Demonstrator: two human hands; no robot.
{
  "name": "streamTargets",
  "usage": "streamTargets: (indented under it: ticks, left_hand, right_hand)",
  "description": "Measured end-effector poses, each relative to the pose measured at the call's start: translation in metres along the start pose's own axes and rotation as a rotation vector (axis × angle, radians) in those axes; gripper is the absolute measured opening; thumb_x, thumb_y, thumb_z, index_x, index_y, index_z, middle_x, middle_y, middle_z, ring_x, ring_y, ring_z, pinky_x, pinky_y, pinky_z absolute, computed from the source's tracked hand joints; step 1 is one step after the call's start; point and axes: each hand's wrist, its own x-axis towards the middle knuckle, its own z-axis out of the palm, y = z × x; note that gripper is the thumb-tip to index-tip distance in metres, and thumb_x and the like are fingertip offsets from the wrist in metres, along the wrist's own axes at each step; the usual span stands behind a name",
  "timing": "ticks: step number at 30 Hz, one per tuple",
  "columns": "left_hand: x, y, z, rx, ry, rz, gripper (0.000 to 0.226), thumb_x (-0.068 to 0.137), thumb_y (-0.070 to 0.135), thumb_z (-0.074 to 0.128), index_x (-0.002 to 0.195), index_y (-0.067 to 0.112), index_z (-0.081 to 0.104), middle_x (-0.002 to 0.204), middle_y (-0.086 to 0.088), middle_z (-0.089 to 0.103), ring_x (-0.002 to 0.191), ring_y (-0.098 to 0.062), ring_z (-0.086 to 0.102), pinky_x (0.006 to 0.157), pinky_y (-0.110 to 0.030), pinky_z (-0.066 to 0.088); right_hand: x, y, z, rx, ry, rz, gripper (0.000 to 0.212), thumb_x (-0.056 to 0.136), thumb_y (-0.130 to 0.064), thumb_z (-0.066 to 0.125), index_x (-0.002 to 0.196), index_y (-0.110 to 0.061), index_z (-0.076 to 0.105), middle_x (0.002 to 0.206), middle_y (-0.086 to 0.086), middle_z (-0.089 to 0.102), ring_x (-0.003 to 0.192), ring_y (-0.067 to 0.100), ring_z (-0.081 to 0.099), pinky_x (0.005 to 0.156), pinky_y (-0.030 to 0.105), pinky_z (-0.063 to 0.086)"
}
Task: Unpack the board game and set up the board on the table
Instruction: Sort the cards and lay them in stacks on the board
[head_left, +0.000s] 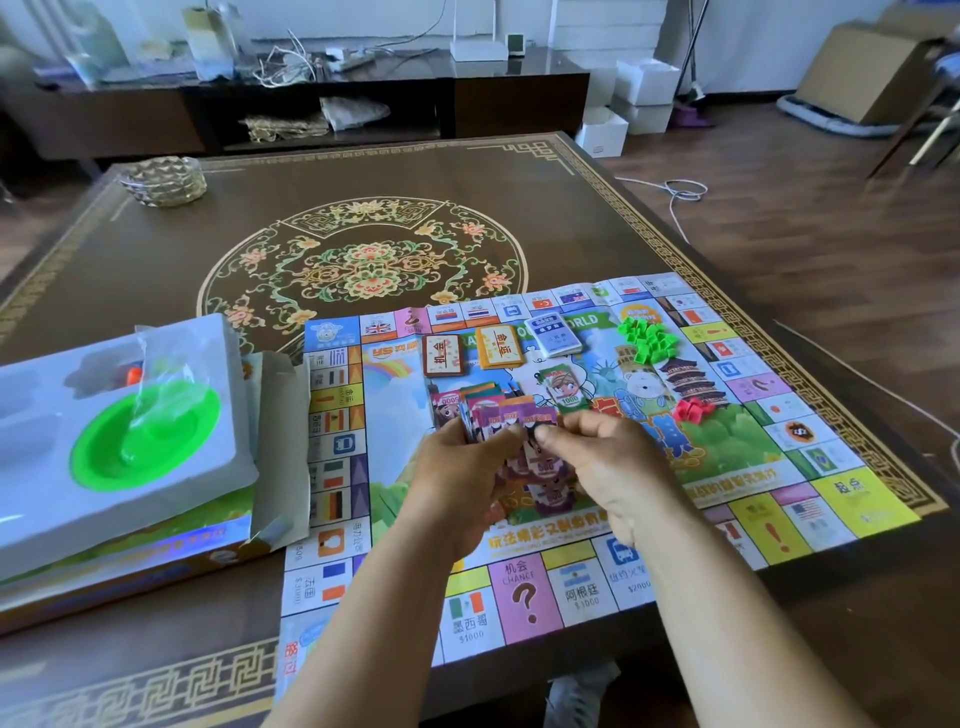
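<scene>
Both hands meet over the middle of the game board (524, 587), which lies unfolded flat on the near right part of the table (363, 182). The left hand (467, 467) grips a thick fan of play money (498, 421), its fingers curled around the lower part of the bills, so the bills stand up and lean away from the person. The right hand (608, 452) comes from the right side and pinches the top of one purple bill between thumb and forefinger; its other fingers are curled loosely and I cannot tell if they touch the paper. The bills' long axis runs roughly from the person toward the far edge of the board, and the pinched bill lies just in front of the right fingertips, between the two hands. Just beyond the fan some bills already lie on the board: a pink pile (445, 408) to the left and a green bill marked 1000 (563, 387) to the right. I judge that the money is being sorted by value, and the right hand is the nearer one to carry the next bill forward. Further away lie three card decks in a row (498, 347), a heap of green houses (647, 338) and some red pieces (693, 410). The open box with its white tray (31, 488) sits on the left, touching the board's edge.
</scene>
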Motion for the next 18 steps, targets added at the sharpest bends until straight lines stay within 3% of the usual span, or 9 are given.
streamTargets:
  ticks: [6,9,12,18]
  left_hand:
    - [0.0018,0.0025,-0.0018,-0.001,0.024,-0.027,0.007,0.093,0.015,0.058,0.087,0.011,0.061,0.080,-0.010,0.070,0.081,-0.029,0.063,0.077,-0.039,0.047]
    - [0.0026,0.0000,-0.0021,0.014,0.036,-0.035,0.003,0.091,0.013,0.060,0.090,0.012,0.062,0.077,-0.006,0.072,0.082,-0.029,0.064,0.086,-0.046,0.046]
    - [0.0030,-0.0007,-0.0019,-0.015,0.047,-0.046,0.004,0.090,0.009,0.060,0.088,0.012,0.063,0.071,-0.003,0.072,0.073,-0.024,0.065,0.082,-0.040,0.048]
    - [0.0033,-0.0003,-0.0017,-0.023,0.061,-0.045,0.013,0.087,0.002,0.060,0.082,0.014,0.063,0.072,-0.005,0.071,0.075,-0.027,0.064,0.080,-0.040,0.049]
  right_hand:
    - [-0.0002,-0.0044,-0.0037,0.021,0.050,0.005,0.015,0.080,-0.023,0.073,0.072,-0.020,0.062,0.072,-0.002,0.066,0.063,0.008,0.056,0.056,0.023,0.040]
    - [-0.0007,-0.0046,-0.0035,0.035,0.047,0.010,0.012,0.078,-0.024,0.075,0.076,-0.018,0.064,0.074,-0.002,0.067,0.062,0.007,0.056,0.055,0.022,0.039]
    - [-0.0011,-0.0040,-0.0021,0.040,0.039,0.013,0.014,0.078,-0.024,0.075,0.084,-0.015,0.067,0.080,0.001,0.069,0.064,0.008,0.056,0.055,0.022,0.038]
    - [-0.0027,-0.0053,-0.0014,0.025,0.029,-0.003,0.013,0.080,-0.024,0.073,0.072,-0.019,0.064,0.070,-0.005,0.066,0.063,0.006,0.056,0.058,0.022,0.040]
